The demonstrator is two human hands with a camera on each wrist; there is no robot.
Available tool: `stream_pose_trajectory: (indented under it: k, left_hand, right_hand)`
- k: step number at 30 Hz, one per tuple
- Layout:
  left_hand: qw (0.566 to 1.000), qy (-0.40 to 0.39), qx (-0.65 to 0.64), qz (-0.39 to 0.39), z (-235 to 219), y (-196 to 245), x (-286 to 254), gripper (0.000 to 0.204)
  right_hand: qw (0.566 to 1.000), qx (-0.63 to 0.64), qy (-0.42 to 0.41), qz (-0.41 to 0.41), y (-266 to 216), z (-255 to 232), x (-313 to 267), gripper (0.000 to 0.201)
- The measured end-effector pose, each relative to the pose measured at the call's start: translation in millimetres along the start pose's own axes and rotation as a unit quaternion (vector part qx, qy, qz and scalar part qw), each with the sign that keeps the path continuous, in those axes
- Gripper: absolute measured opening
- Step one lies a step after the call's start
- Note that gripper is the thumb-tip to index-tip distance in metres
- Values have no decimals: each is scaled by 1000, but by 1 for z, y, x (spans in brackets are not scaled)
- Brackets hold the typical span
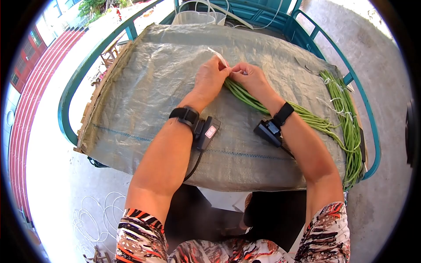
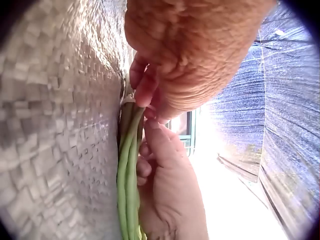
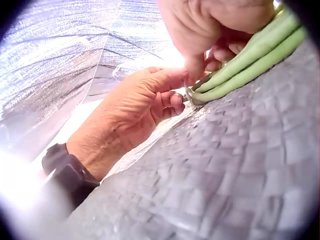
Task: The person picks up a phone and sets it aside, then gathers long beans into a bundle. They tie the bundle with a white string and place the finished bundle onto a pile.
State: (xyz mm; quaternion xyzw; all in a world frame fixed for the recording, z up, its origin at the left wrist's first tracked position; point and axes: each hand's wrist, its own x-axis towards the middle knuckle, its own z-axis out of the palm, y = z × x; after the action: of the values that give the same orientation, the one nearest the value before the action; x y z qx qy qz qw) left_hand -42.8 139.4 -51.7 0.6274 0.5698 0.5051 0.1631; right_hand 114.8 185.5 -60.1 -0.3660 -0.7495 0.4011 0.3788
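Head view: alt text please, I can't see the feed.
The person's left hand and right hand pinch a white strip at the end of a bundle of long green beans. More tied beans lie at the right on a grey sheet between teal rails.

The head view looks down from above; both wrist views look close along the sheet, sharing the beans.

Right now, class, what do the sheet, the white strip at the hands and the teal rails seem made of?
Sheet: probably woven plastic, shiny, showing flat interlaced strips. White strip: thin, perhaps plastic or cloth; too small to tell. Teal rails: likely painted metal, smooth, tubular.
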Motion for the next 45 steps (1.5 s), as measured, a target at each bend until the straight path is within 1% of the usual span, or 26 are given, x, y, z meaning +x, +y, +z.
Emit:
stream_pose_trajectory:
  k: [2, 5, 8, 11, 14, 17, 20, 23, 26, 29, 32, 35, 38, 41, 44, 45]
  left_hand:
    - [999, 34, 5, -21, 1, 4, -3, 22]
    - [1000, 22, 0, -19, -2, 10, -4, 24]
    - [998, -43, 31, 24, 0, -1, 1, 28]
    - [999, 5, 31, 14, 2, 2, -2, 22]
    - [1000, 2, 23, 2, 0, 4, -2, 16]
    - [998, -24, 19, 49, 1, -1, 0, 15]
    - [997, -35, 30, 69, 3, -6, 2, 17]
    - [993, -33, 93, 66, -1, -2, -2, 19]
    - [995, -42, 76, 52, 1, -11, 1, 21]
    - [995, -53, 88, 7, 0, -3, 1, 20]
    - [993, -86, 72, -39, -1, -4, 6, 24]
    - [985, -143, 19, -94, -5, -5, 12, 29]
    - [986, -142, 41, -79, -5, -7, 13, 28]
    - [987, -141, -11, -77, -1, -15, 13, 20]
    - [981, -141, -76, -108, -3, -11, 12, 13]
    - [983, -132, -77, -106, -5, -6, 10, 12]
  right_hand:
    - [1000, -7, 1, 9, 0, 1, 0, 16]
    - [1000, -5, 4, 18, -2, 1, -1, 17]
    - [1000, 12, 3, 20, -4, 2, -3, 17]
    - [1000, 3, 8, 16, -1, 2, -2, 17]
    - [1000, 7, 7, 9, -1, 3, -2, 18]
    - [1000, -10, -5, 14, -5, 1, -2, 15]
    - [1000, -27, 0, 16, -6, 2, -3, 14]
    - [999, -33, 13, 8, -3, 3, -3, 18]
    - [998, -55, 24, -5, -1, 2, -4, 20]
    - [996, -79, 38, -15, 0, 3, -5, 19]
    - [996, -76, 42, -13, 3, 4, -5, 17]
    - [997, -62, 38, -19, 6, 6, -4, 16]
    - [997, -71, 35, -21, 6, 6, -4, 15]
    - [997, -65, 32, -16, 7, 5, -4, 15]
    - [998, -59, 30, -7, 5, 5, -4, 14]
    - [998, -60, 30, -4, 4, 5, -5, 14]
